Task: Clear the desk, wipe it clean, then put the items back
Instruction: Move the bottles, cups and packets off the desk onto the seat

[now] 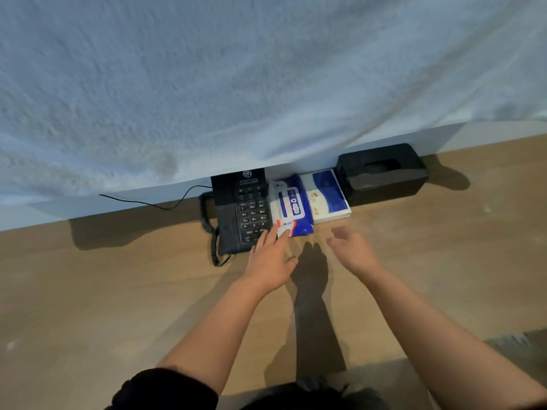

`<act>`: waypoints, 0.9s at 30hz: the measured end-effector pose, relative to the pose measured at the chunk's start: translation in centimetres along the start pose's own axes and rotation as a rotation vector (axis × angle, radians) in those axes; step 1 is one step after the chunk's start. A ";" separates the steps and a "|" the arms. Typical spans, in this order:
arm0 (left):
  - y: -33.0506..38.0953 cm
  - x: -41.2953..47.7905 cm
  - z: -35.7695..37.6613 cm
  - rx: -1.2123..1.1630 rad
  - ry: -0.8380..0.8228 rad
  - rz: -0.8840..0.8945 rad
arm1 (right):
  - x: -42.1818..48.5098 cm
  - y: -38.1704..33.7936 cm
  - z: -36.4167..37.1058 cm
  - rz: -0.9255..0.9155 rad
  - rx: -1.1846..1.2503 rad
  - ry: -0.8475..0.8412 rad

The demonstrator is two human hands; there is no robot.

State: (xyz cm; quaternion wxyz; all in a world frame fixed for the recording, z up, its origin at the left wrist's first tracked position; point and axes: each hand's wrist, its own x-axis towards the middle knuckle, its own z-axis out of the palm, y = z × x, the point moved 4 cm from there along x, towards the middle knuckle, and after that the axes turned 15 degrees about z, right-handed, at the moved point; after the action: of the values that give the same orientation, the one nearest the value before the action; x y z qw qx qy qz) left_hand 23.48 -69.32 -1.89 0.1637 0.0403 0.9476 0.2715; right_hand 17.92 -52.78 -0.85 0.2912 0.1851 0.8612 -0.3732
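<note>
Four items line surface [118,291] far edge: phone [248,214], wipes pack [291,205], booklet [325,193], black tissue box [381,176]. Left hand [270,255], fingers straight, touches wipes pack near end. Right hand [353,250] spread loosely, holding nothing, near booklet.

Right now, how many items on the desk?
4 on the wooden desk: black corded telephone leftmost, blue-white wipes packet, blue-white booklet, black rectangular tissue box rightmost. White cloth may hide others.
</note>
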 end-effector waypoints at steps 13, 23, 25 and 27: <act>0.2 5.3 2.7 0.189 0.014 -0.104 | 7.4 -1.4 3.5 0.423 0.551 -0.534; 0.2 5.0 2.4 0.085 0.123 -0.172 | 8.7 -3.5 4.5 0.475 0.383 -0.487; 0.4 4.9 2.2 0.034 0.172 -0.170 | 9.0 -3.7 4.3 0.453 0.347 -0.453; 0.4 4.6 1.9 -0.084 0.250 -0.200 | 8.9 -3.9 3.7 0.427 0.333 -0.432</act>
State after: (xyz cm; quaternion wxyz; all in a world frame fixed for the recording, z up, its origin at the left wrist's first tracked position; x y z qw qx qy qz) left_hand 19.79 -67.21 -4.53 0.0724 -0.0954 0.9476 0.2962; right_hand 10.38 -57.18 -6.54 0.5042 0.3230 0.6486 -0.4698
